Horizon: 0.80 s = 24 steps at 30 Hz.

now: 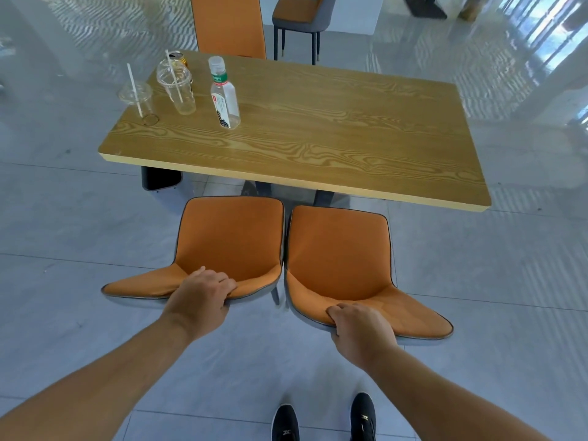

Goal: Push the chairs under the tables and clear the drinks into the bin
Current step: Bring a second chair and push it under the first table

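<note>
Two orange chairs stand side by side in front of the wooden table, their seats just short of its near edge. My left hand grips the top of the left chair's backrest. My right hand grips the backrest top of the right chair. At the table's far left corner stand a clear water bottle, two clear plastic cups with straws, and a gold can partly hidden behind the taller cup.
A third orange chair is at the table's far side. Another chair stands farther back beside a white block. Glossy grey tile floor surrounds the table. My black shoes are at the bottom. No bin is in view.
</note>
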Available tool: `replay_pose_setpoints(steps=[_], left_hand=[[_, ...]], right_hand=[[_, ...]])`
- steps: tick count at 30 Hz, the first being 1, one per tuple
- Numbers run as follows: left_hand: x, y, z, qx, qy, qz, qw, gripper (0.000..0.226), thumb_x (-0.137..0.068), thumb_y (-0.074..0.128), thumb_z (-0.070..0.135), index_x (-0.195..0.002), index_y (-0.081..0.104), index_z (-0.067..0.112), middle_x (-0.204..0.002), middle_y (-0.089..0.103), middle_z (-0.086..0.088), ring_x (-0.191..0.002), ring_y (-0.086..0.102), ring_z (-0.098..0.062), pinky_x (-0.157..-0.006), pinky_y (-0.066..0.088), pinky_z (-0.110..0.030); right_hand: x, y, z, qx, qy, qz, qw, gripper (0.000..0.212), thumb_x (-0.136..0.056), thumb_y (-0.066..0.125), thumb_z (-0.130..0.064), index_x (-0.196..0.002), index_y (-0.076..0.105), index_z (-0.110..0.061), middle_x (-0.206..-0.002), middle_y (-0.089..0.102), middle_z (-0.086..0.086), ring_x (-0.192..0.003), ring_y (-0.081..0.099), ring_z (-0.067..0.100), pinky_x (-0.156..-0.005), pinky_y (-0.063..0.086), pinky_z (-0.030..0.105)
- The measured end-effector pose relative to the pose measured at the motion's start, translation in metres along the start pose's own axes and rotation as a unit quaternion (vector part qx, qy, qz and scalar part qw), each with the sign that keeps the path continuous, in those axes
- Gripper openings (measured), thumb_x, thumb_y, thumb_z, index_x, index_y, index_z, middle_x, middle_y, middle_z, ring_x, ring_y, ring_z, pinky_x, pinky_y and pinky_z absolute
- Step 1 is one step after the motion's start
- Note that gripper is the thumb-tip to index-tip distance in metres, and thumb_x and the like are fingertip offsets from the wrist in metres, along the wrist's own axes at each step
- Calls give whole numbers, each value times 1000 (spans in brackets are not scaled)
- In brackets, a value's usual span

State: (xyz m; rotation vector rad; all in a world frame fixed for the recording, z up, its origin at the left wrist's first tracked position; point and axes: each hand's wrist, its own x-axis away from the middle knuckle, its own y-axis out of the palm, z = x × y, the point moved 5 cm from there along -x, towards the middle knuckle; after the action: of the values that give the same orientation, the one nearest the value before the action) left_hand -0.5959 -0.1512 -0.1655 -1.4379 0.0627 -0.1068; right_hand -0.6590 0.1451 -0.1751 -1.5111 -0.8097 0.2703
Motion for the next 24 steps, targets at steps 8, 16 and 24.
replay_pose_setpoints(steps=[8, 16, 24], left_hand=[[3, -4, -2, -6, -94, -98, 991, 32, -74, 73, 40, -105, 68, 29, -90, 62, 11, -77, 56, -14, -66, 52, -33], [-76, -84, 84, 191, -218, -144, 946, 84, -76, 48, 84, -143, 45, 34, -146, 53, 3, -125, 54, -21, -93, 52, -43], [-233, -254, 272, 121, 3, -20, 992, 84, -82, 49, 84, -148, 41, 33, -153, 47, -1, -136, 45, -27, -99, 47, -46]], right_hand=[[0, -5, -2, -20, 32, -57, 998, 35, -95, 58, -53, -119, 60, -27, -105, 64, -8, -91, 58, 17, -76, 52, 32], [25, -134, 49, -150, 142, 64, 976, 69, -95, 41, -74, -146, 48, -28, -143, 57, -1, -131, 50, 24, -97, 50, 43], [126, -304, 188, -81, 169, 243, 952, 70, -91, 47, -72, -140, 53, -24, -134, 61, 3, -124, 52, 28, -99, 49, 44]])
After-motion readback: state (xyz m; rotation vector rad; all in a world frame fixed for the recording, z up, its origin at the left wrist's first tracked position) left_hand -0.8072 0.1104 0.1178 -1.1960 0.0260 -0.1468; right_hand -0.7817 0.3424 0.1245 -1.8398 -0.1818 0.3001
